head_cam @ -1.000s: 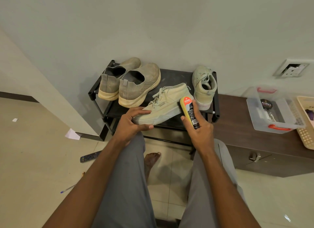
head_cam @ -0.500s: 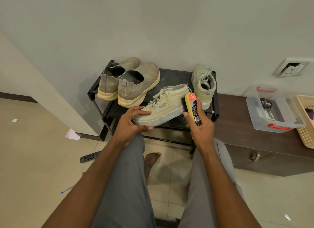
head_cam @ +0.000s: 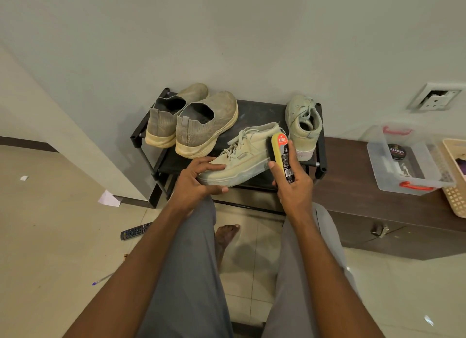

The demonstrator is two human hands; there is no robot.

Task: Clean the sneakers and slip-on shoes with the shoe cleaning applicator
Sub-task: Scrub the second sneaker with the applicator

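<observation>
A pale green laced sneaker (head_cam: 248, 152) lies on its side on the black shoe rack (head_cam: 262, 111). My left hand (head_cam: 195, 180) grips its toe end. My right hand (head_cam: 293, 186) holds the yellow and black shoe cleaning applicator (head_cam: 282, 155) upright, with its sponge side against the sneaker's heel. The second green sneaker (head_cam: 302, 126) stands on the rack at the back right. Two grey knit slip-on shoes (head_cam: 201, 122) with cream soles sit at the back left.
A dark low cabinet (head_cam: 365, 211) to the right carries a clear plastic box (head_cam: 406, 161) with red clips and a cream basket (head_cam: 456, 176). A remote control (head_cam: 135, 231), a pen (head_cam: 102, 279) and paper scraps lie on the tiled floor at left. A bare foot (head_cam: 225, 237) rests between my knees.
My right hand has shifted the applicator along the sneaker's heel and turned it more upright. My left hand and the sneaker have stayed put.
</observation>
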